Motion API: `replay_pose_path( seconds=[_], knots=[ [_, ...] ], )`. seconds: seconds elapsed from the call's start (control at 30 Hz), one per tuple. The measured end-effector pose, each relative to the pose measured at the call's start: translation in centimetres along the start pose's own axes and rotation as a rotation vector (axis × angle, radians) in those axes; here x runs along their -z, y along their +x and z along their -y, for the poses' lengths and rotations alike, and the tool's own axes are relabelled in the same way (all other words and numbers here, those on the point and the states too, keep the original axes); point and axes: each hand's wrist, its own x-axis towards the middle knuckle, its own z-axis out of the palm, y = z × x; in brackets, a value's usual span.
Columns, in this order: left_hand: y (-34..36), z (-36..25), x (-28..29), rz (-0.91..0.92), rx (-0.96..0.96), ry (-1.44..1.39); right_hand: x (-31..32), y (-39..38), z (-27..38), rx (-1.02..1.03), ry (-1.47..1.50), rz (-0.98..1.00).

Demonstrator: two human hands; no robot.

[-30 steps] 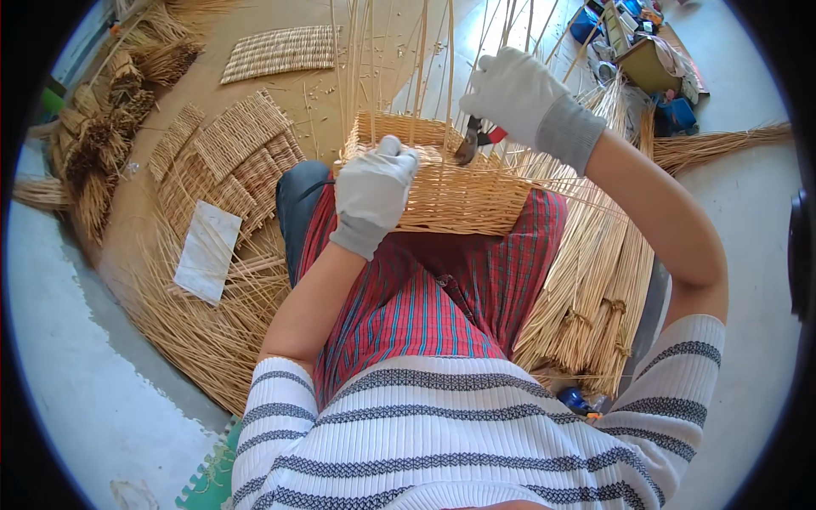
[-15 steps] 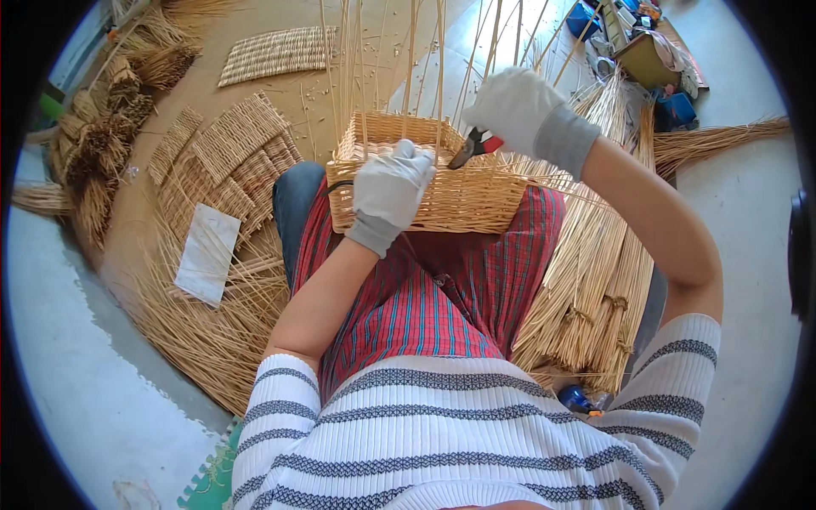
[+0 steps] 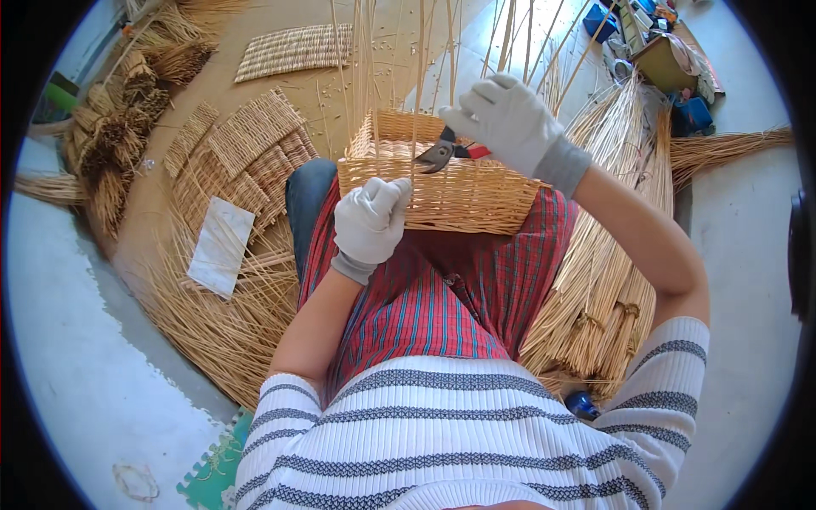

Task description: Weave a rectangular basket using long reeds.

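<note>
A rectangular wicker basket (image 3: pixel 472 200) rests on my lap, with tall thin canes standing up from its rim. My right hand (image 3: pixel 510 119), in a white glove, holds pruning shears (image 3: pixel 437 154) with dark blades and a red handle over the basket. The blades lie close to an upright cane (image 3: pixel 416 110) at the near side. Also gloved, my left hand (image 3: pixel 371 221) is closed at the basket's near left corner. That cane runs down to its fingertips and seems pinched there; the grip itself is partly hidden.
Woven mats (image 3: pixel 246 136) and a white sheet (image 3: pixel 221 246) lie on the floor at the left, beside loose straw. Long cane bundles (image 3: pixel 595 297) stretch along my right. Straw bundles (image 3: pixel 119 144) stand far left; a box (image 3: pixel 667 64) with assorted items is far right.
My left hand has moved down and left to the basket's near corner. The shears have shifted left and now show more of their blades. The whole view has moved slightly.
</note>
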Motion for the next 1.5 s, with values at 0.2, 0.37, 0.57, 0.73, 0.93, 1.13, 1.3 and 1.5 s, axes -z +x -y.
replay_pose_path(
  seconds=[0.2,0.37,0.57,0.73,0.93,1.13,1.3,1.5],
  knots=[
    [-1.2,-0.8,-0.5,0.071,0.105,-0.295,0.0,-1.3,0.6,-0.258,0.209,0.260],
    [-3.0,-2.0,-4.0,0.442,0.478,-0.527,-0.5,-7.7,0.9,-0.876,0.965,0.017],
    [1.7,0.2,-4.9,0.216,0.887,-0.826,-0.4,-11.8,8.9,-1.074,2.150,-0.452],
    [0.3,-4.6,-4.1,0.595,0.521,-0.966,0.2,-10.8,16.7,-1.361,2.372,-0.200],
    [-4.7,-8.7,-6.2,0.621,0.378,-0.876,-0.4,-12.5,23.5,-1.155,2.390,0.163],
    [-6.7,-8.2,-7.5,0.665,0.286,-0.861,-1.2,-15.2,19.6,-1.639,2.201,-0.278],
    [-4.3,-6.9,-9.0,0.642,0.876,-1.141,-5.2,-18.6,14.6,-1.603,2.051,-1.061],
    [2.2,-6.6,-13.6,0.296,1.099,-1.391,-7.3,-19.4,17.8,-1.700,2.089,-0.680]
  ],
)
